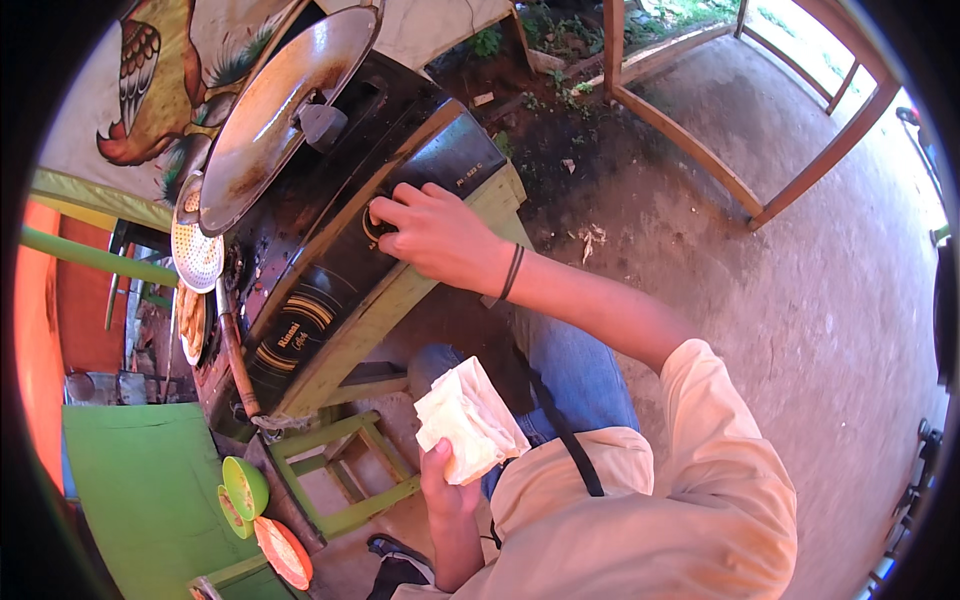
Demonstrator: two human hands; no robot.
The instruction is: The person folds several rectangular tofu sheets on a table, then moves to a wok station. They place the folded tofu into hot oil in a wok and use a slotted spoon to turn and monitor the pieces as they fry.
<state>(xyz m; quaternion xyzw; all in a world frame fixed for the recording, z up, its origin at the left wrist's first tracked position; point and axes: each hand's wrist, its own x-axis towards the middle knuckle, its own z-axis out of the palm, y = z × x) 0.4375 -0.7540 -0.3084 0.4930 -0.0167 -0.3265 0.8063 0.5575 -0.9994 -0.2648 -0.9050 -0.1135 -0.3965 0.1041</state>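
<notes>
My right hand (416, 225), with dark bands at its wrist, grips a round control knob (377, 220) on the black front panel of a gas stove (315, 300). The fingers cover most of the knob. Lower down, my left hand (448, 476) holds a folded stack of pale, thin sheets (469, 420), thumb on the near side, above my lap. A large metal wok (281, 112) with a dark handle rests on the stove and looks tilted in this view.
A perforated skimmer (199, 247) with a wooden handle (236, 360) lies beside the wok, near a plate of fried food (191, 322). Green bowls (246, 487) and an orange dish (283, 553) stand lower left. A green wooden stool (352, 517) is beside the stove; a wooden frame (690, 146) stands upper right.
</notes>
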